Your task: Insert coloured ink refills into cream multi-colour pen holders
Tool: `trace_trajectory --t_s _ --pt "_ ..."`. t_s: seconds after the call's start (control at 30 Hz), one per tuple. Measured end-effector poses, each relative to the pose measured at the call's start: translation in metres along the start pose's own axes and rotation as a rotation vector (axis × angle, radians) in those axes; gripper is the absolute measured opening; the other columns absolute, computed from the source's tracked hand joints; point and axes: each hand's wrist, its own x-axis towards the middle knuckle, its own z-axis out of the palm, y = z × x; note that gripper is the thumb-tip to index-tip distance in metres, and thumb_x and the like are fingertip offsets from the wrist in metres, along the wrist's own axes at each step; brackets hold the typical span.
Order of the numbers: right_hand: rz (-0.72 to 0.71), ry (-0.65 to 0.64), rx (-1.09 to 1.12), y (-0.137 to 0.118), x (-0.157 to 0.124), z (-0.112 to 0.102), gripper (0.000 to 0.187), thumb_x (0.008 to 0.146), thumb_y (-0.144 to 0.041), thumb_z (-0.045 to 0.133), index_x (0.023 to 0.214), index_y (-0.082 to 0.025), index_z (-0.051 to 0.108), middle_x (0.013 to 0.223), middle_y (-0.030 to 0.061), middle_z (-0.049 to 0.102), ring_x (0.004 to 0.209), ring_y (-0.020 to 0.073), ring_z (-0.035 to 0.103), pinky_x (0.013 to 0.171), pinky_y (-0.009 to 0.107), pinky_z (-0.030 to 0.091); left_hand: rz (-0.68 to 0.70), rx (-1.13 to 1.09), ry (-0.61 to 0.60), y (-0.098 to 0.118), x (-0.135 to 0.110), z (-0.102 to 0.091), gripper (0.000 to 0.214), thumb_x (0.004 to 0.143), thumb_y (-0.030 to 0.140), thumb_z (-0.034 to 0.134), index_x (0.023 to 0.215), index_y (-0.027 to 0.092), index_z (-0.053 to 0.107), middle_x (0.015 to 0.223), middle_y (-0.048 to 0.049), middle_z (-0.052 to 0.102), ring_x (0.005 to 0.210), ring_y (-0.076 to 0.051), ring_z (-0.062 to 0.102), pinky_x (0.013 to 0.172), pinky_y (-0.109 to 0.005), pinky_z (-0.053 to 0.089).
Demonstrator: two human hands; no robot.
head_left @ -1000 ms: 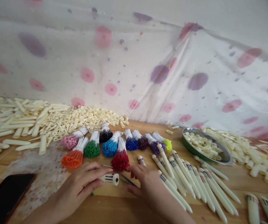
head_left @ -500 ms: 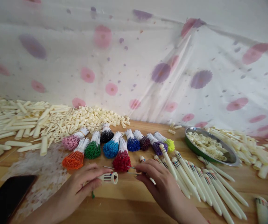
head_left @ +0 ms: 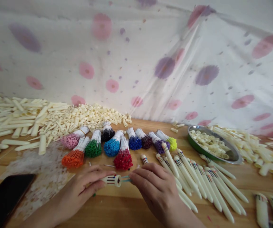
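Observation:
My left hand is closed around a short cream slotted pen barrel part, its round open end facing right. Dark, red and blue strips show in its slots. My right hand pinches thin light-blue pen refills whose left ends reach the barrel's opening. Whether they lie inside it I cannot tell. Just behind the hands stands a red-tipped refill bundle. Orange, green and light-blue bundles are grouped to its left.
Assembled cream multicolour pens lie in a row at the right. A green-sided metal dish holds slotted cream parts. Cream tubes are heaped at back left. A black phone lies at front left, beside clear plastic pieces.
My right hand has brought the thin refills up to the barrel's open end; earlier they were held apart from it. The left hand keeps its grip. The view has shifted slightly.

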Motion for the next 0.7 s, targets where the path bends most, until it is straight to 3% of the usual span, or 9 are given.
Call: trace_trajectory --t_s 0.27,0.7 --pt "-0.028 -0.030 -0.007 -0.0016 -0.0002 -0.0028 0.022 0.093 -0.014 0.042 0.104 -0.015 0.060 0.095 0.0048 0.070 0.086 0.0184 0.057 0.071 0.032 0.046 -0.004 -0.009 0.004 0.0011 -0.0001 -0.0001 0.037 0.087 0.023 0.053 0.120 0.039 0.056 0.112 0.0014 0.070 0.106 -0.019 0.062 0.088 -0.028 0.049" --pt "-0.085 0.015 -0.110 -0.0077 0.0061 -0.0090 0.029 0.096 -0.016 0.035 0.100 -0.013 0.064 0.086 0.0035 0.071 0.079 0.0172 0.057 0.063 0.030 0.044 -0.054 -0.097 -0.093 0.0033 -0.0018 0.0008 0.038 0.089 0.021 0.049 0.120 0.040 0.056 0.114 0.0048 0.069 0.108 -0.018 0.061 0.091 -0.028 0.047"
